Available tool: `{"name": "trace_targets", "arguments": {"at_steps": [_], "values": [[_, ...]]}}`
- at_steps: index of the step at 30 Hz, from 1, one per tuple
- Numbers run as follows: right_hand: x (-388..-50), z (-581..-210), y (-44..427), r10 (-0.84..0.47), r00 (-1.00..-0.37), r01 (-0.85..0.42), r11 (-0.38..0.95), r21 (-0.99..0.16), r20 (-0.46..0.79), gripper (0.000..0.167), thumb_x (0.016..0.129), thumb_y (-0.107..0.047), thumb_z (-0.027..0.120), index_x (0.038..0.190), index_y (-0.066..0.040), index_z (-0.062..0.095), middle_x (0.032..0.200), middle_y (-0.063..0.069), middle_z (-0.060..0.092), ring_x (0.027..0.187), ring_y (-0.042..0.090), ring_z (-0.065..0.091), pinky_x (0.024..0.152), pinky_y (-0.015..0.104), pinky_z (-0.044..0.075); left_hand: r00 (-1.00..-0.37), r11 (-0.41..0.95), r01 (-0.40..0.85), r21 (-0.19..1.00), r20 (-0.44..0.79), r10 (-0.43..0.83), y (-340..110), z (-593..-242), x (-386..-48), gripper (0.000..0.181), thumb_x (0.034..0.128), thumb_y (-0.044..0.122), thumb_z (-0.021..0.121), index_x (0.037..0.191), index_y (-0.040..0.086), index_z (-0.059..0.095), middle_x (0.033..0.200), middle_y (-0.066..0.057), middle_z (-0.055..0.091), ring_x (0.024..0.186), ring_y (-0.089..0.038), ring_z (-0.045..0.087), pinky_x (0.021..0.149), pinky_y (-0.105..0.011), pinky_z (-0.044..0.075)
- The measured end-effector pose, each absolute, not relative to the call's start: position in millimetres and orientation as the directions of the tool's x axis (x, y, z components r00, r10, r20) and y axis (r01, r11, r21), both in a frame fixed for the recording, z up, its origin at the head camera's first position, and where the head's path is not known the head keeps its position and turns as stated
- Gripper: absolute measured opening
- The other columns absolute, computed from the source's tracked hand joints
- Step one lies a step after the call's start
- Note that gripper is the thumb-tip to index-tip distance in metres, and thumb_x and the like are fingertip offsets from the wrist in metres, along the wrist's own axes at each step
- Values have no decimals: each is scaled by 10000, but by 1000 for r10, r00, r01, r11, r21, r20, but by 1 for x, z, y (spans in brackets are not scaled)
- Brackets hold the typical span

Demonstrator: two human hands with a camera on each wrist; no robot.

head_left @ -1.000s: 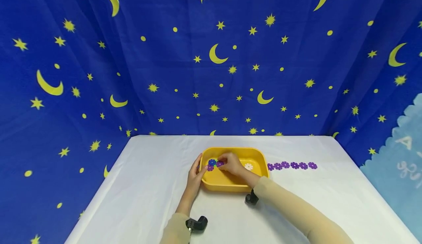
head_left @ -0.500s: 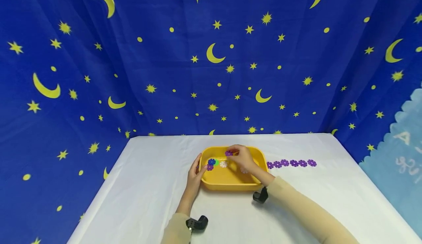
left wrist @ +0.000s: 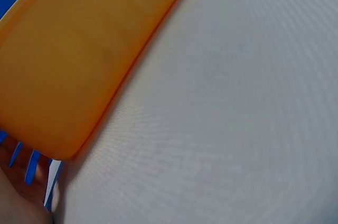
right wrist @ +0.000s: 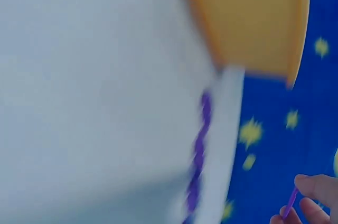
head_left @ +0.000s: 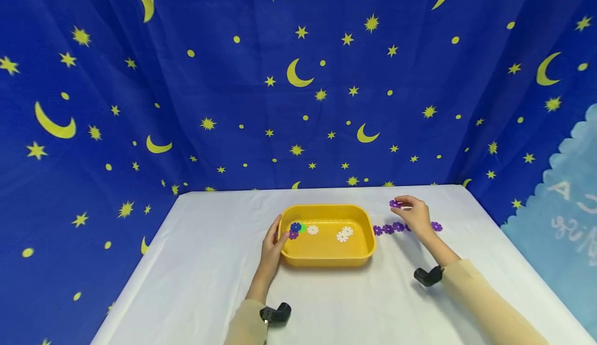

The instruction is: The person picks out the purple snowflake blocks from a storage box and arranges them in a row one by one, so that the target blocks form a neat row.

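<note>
In the head view my right hand (head_left: 415,216) pinches a purple snowflake disc (head_left: 394,203) between thumb and fingers, raised above the table. The right wrist view shows that disc (right wrist: 290,203) edge-on. Below this hand runs a row of purple snowflake discs (head_left: 388,229), partly hidden by it. My left hand (head_left: 270,248) holds the left end of a yellow tray (head_left: 326,262), thumb over the rim and fingers along the outer wall. By the thumb lie a blue disc (head_left: 296,227), a purple disc (head_left: 293,235) and a green disc (head_left: 302,228).
Inside the tray lie white discs, one near the middle (head_left: 313,229) and an overlapping pair (head_left: 344,235) at the right. A white cloth (head_left: 210,241) covers the table. A blue star-and-moon curtain (head_left: 261,101) stands behind, with a light-blue panel (head_left: 564,189) at right.
My right hand has lifted a purple disc out of the tray and carried it rightward over the row. The left hand stays at the tray's left end.
</note>
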State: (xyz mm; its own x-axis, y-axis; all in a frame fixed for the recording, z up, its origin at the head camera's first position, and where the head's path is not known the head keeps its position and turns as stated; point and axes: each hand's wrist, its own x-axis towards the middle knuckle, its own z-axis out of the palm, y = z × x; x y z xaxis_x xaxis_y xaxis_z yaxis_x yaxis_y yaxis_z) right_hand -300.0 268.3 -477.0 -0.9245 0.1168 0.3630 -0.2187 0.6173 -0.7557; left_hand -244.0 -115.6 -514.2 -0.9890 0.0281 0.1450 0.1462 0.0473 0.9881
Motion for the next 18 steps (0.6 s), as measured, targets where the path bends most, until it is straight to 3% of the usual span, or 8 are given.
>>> {"name": "trace_targets", "arguments": {"at_steps": [2,4,7,10,13,16,18], "values": [[-297,-484,291,154,-919,-184,647,-740,364,301,799,-2,708,1064,125,646,1039,314,667,889,352,666,641,-18,420,-989,46,144,989,142,28,-116,-514,-244,573,972,150,517,1490,53,293,1563,-136,283,1461,-307,235,1211,-450,201],[-295,-491,312,199,-914,-137,670,-729,354,302,793,0,710,1057,132,647,1030,321,665,782,181,670,611,-20,404,-989,45,148,988,146,31,-116,-515,-243,572,972,144,516,1491,53,291,1563,-135,283,1459,-302,241,1207,-437,214],[-292,-498,338,286,-902,-47,680,-731,324,304,786,2,708,1052,137,647,1027,329,661,671,-104,526,575,-12,380,-988,30,154,988,153,36,-116,-514,-243,574,971,135,516,1492,53,288,1565,-131,281,1460,-291,242,1204,-415,222],[-290,-502,356,365,-883,37,680,-733,294,301,780,-5,703,1039,139,651,1027,333,657,606,-207,376,560,15,356,-988,23,154,988,153,39,-115,-513,-243,575,971,136,517,1492,55,289,1565,-133,279,1459,-293,243,1203,-415,222],[-287,-506,368,401,-874,98,699,-708,275,295,767,-6,691,1021,139,654,1013,327,660,613,-125,431,591,95,372,-989,32,148,988,147,36,-115,-512,-243,575,971,149,518,1492,59,291,1564,-132,282,1458,-296,247,1206,-425,220],[-283,-511,376,409,-875,137,723,-677,260,307,736,12,671,1008,152,647,993,329,660,669,179,612,671,244,448,-989,45,144,988,143,32,-115,-512,-243,574,972,155,515,1492,56,290,1563,-136,284,1460,-303,239,1211,-443,204],[-280,-514,379,405,-879,145,731,-667,253,334,710,29,659,1014,166,637,991,335,656,821,400,638,750,384,482,-990,47,142,989,141,29,-115,-513,-242,576,972,153,514,1491,51,288,1563,-138,283,1461,-306,234,1211,-450,201]]}}
